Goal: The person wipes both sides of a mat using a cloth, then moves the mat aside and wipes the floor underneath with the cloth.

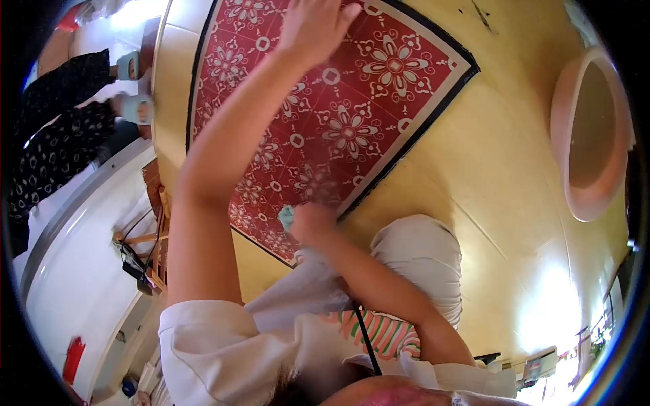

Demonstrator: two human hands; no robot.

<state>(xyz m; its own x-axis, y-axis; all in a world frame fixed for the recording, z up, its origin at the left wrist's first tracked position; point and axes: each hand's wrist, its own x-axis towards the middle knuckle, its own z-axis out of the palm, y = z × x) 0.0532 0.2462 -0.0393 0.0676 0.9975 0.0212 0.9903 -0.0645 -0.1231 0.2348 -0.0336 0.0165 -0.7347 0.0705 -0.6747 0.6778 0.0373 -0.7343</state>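
A red mat (349,132) with white flower patterns and a black border lies on the yellowish floor. Near its top edge in view is my left hand (315,30), back up, with the thumb spread out; the frame cuts off the fingertips. My right hand (313,223) is closed around a small light teal cloth (286,218) over the lower part of the mat, close to my knees. Motion blurs this hand a little, and its fingers are partly hidden.
A round pinkish basin (565,135) stands on the floor at the right. At the far left another person's legs in black patterned trousers (64,135) and light blue slippers (135,108) show. A wooden rack (159,237) is at the left.
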